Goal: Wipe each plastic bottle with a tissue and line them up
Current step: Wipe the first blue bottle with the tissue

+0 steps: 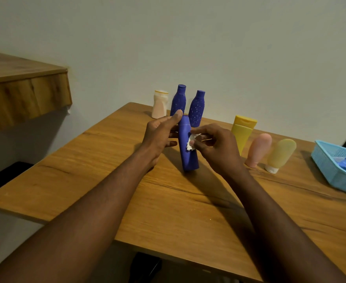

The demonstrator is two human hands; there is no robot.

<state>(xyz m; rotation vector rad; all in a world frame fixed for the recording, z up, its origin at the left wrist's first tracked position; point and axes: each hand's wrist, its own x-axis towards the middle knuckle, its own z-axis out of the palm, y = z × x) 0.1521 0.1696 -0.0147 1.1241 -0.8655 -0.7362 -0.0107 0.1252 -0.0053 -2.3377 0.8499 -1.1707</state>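
A blue plastic bottle [188, 156] is held tilted above the wooden table [168, 201]. My left hand [159, 133] holds it, thumb on its top and fingers behind its body. My right hand [215, 146] pinches a small white tissue [190, 144] against the bottle's side. Behind stand a cream bottle [159, 104] and two blue speckled bottles [178, 100] [197, 108] near the wall. To the right stand a yellow tube [241, 133], a pink tube [258, 149] and a pale yellow tube [281, 154], all cap down.
A light blue plastic basket [329, 166] sits at the table's right edge with a blue item inside. A wooden shelf [23, 92] juts out at upper left. A white wall runs behind the table.
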